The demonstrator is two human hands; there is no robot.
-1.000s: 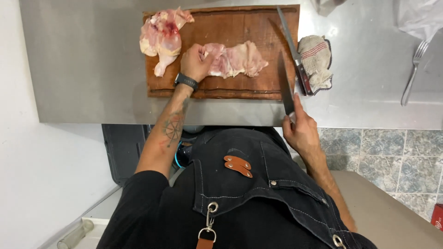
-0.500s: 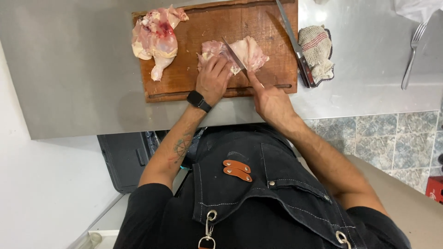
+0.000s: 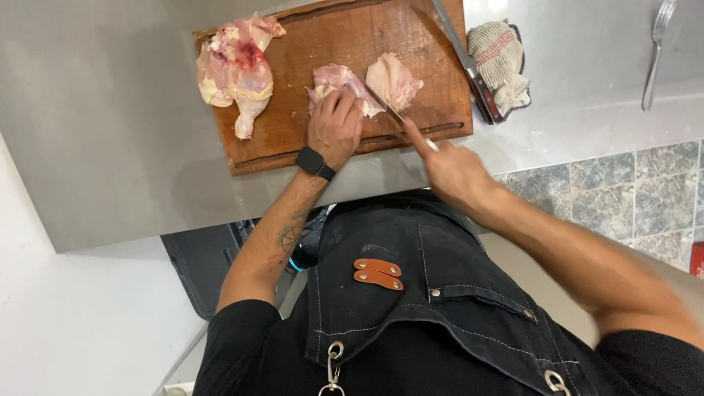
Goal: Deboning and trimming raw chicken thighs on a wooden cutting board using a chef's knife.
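Left hand (image 3: 335,126) flat on meat (image 3: 339,82), right hand (image 3: 449,167) gripping knife (image 3: 392,114); blade beside fingertips, slip risks cut.

One screen is seen: a small dark, rounded-square smartwatch face (image 3: 314,160), blank, strapped at the left wrist toward nine o'clock of centre; a red package corner (image 3: 697,259) is glimpsed at four o'clock.

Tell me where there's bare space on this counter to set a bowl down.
The steel counter is bare left of the cutting board, and between the folded cloth and the fork. The board itself is crowded: chicken carcass, cut pieces, left hand, right hand with knife, spare knife.
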